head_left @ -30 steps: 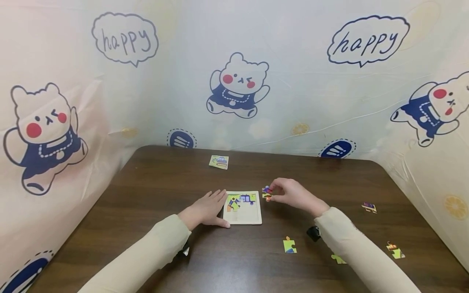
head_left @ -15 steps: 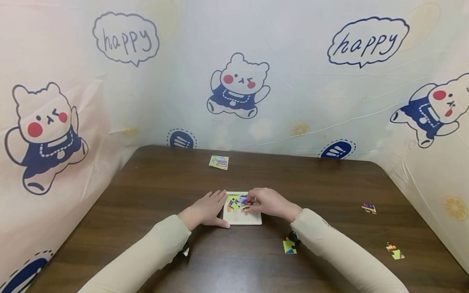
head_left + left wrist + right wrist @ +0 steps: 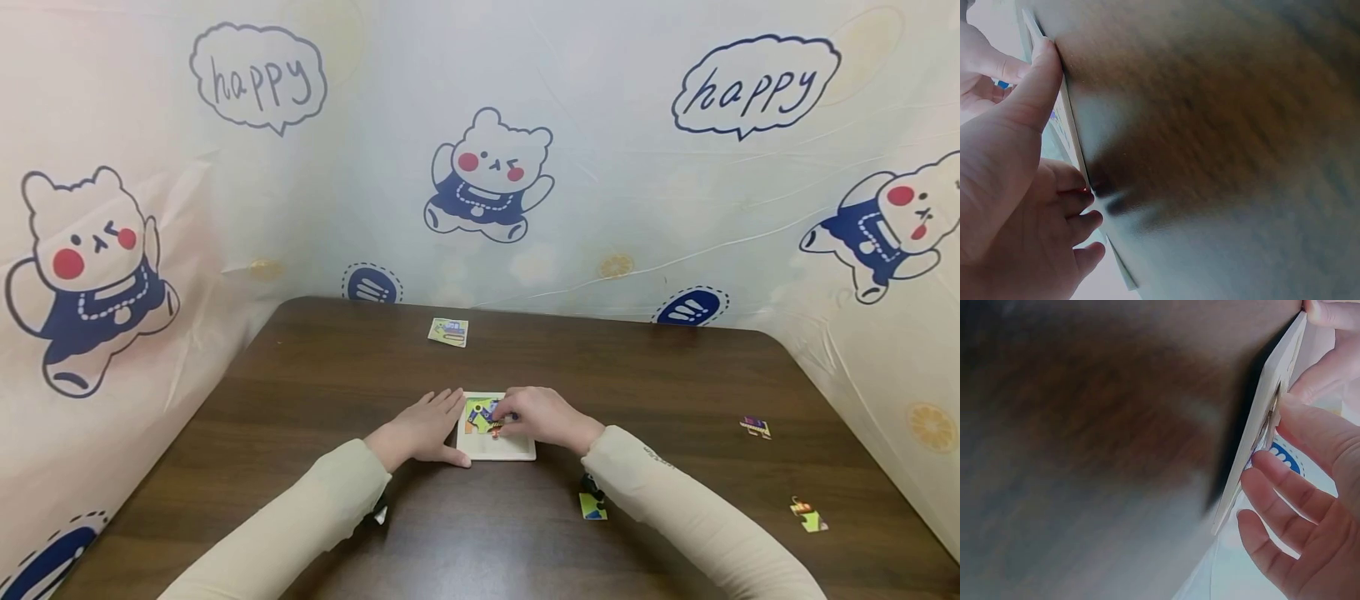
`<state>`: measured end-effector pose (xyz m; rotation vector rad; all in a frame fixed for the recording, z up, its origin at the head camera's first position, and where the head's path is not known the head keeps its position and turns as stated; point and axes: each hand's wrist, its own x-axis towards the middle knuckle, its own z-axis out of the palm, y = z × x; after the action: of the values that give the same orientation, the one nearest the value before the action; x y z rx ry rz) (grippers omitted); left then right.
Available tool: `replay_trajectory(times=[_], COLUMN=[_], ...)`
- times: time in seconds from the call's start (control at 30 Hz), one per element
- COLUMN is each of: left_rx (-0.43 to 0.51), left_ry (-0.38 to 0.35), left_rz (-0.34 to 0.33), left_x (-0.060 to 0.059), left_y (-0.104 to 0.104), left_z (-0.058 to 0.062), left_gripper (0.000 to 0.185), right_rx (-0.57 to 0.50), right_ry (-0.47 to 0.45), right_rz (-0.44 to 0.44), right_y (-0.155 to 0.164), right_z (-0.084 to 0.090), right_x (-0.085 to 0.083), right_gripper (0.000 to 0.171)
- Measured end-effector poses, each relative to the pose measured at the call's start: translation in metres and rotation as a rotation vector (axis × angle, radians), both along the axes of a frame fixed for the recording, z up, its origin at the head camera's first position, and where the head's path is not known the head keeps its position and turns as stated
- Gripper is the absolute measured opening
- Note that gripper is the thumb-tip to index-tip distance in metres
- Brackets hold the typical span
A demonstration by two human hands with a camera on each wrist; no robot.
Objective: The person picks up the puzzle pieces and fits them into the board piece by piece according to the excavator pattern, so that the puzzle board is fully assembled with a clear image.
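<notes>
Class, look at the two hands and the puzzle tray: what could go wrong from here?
1. The right hand pinches a puzzle piece close against the laid pieces, so it might knock them out of place.
2. The left hand steadies only the left side of the tray; a sideways push there could perhaps turn it.
3. The black device at the right wrist appears close to a green piece and could sweep it aside.

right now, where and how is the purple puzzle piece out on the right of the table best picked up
Probably best pinched by opposite edges, coming from above with the right hand once that is free: the purple puzzle piece lies flat on the table, looks thin, and has bare space all round, so its rim seems the only ready grip.
</notes>
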<state>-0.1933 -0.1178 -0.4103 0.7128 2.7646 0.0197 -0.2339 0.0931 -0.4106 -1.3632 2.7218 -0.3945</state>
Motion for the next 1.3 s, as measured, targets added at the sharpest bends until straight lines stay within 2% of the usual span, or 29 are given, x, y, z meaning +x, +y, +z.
replay_trajectory(times=[0.23,0.37,0.57,0.77,0.9,1.07,1.17,1.3], left_rx=[0.055,0.013,-0.015,-0.016,-0.005,0.015,0.016,0.012], left_ry=[-0.012,-0.010,0.004,0.001,0.001,-0.003,-0.002,0.002], left_rz=[-0.012,-0.002,0.001,0.002,0.007,0.011,0.012,0.011], left_x=[0.002,0.002,0.000,0.001,0.001,0.002,0.003,0.002], left_y=[-0.001,0.001,0.001,0.001,0.000,0.000,0.001,0.001], left_z=[0.004,0.005,0.001,0.001,0.001,0.002,0.003,0.001], left_gripper=[0.101,0.098,0.099,0.099,0.098,0.097,0.097,0.098], right_rx=[-0.004,-0.001,0.002,0.014,-0.043,-0.151,-0.212,-0.262], right_ry=[0.011,0.000,-0.023,-0.066,-0.106,-0.168,-0.189,-0.167], right_rz=[0.002,-0.007,-0.018,-0.010,-0.053,-0.165,-0.231,-0.282], right_y=[-0.001,-0.001,-0.001,0.008,0.027,0.062,0.087,0.121], right_z=[0.000,0.000,0.002,0.012,0.023,0.032,0.031,0.027], right_x=[0.001,0.001,0.001,0.003,0.000,-0.005,-0.007,-0.010], right_gripper=[0.016,0.015,0.017,0.020,0.024,0.030,0.032,0.034])
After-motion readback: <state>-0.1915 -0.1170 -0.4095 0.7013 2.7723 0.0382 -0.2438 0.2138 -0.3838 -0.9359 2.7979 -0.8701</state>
